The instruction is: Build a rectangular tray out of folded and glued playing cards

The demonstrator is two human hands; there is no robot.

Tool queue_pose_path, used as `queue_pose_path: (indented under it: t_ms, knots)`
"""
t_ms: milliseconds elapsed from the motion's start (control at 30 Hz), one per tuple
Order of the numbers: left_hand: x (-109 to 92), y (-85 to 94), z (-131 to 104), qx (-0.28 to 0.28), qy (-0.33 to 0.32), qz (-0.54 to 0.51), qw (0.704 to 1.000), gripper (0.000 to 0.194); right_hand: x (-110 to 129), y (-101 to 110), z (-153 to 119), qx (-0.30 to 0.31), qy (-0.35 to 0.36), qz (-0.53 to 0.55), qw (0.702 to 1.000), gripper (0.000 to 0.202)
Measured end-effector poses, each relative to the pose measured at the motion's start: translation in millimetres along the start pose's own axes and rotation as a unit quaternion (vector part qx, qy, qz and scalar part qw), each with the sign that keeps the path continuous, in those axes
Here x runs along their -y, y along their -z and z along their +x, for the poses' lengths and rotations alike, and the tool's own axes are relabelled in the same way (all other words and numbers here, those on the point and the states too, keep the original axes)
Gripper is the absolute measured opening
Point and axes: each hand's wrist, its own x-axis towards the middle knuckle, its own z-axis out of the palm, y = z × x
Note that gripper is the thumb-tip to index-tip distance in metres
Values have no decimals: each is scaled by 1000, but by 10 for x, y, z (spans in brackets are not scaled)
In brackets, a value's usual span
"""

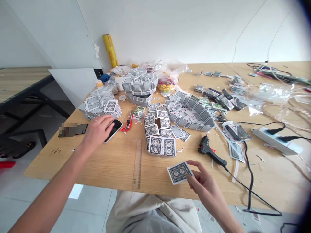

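Note:
My right hand point(202, 179) pinches a playing card point(178, 173) by its right side, just above the front edge of the table. The card's dark patterned back faces up. My left hand point(98, 129) is over the left end of a smartphone point(114, 130), fingers stretched out and holding nothing; whether it touches the phone I cannot tell. Between the hands, a piece built of folded playing cards point(161, 145) stands on the table, with a gap in its middle. A clear ruler point(137, 165) lies to its left, and a red utility knife point(128, 121) lies beside the phone.
A black glue gun point(209, 150) lies at right, its cord running toward a white power strip point(277, 140). Behind stand a lidded card box point(139, 87), an open card tray point(204, 121) and another card form point(99, 105). Card packs point(218, 97) and scraps litter the wooden table point(97, 165).

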Motion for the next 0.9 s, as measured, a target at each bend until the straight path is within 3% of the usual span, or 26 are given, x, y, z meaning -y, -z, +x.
queue_pose_path:
  t_ms: [133,267,500,900]
  knots:
    - [407,-114,409,28,22,40,999,34,-120,48,109,-59,32,-1,998,56]
    - [572,-209,507,59,11,61,996,34,-258,43,152,-68,39,24,997,64]
    - [621,-104,498,60,-8,79,995,42,-321,18,170,-109,40,66,991,83]
    - [569,-2,496,11,-7,133,991,47,-328,-45,111,-88,67,5,994,71]
